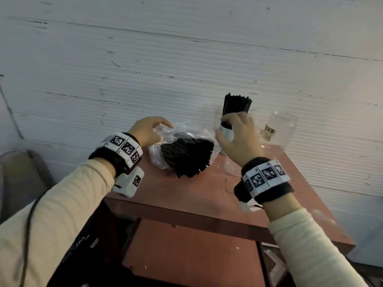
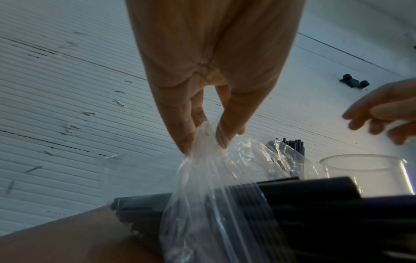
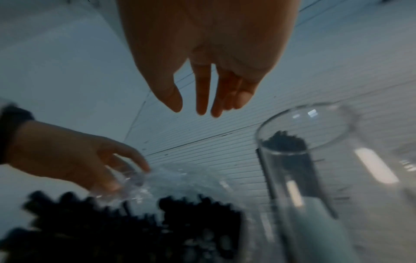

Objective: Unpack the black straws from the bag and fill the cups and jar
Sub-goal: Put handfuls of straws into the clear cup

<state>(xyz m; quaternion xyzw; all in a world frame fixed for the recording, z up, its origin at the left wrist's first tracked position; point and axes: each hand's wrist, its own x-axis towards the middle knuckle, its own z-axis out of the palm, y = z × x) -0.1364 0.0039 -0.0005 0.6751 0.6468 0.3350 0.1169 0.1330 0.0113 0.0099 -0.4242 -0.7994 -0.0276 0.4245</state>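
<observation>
Left hand [image 2: 203, 74] pinches the clear bag [image 1: 165, 139]; the black straws [image 1: 187, 157] lie flat, cut ends toward the table's [image 1: 199, 193] front edge; right hand [image 1: 238, 137] spread, empty.

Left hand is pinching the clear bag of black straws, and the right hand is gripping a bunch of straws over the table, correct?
Not quite. The left hand does pinch the clear bag of black straws, but the right hand holds nothing: the right wrist view shows its fingers relaxed and apart, nothing in them.
</observation>
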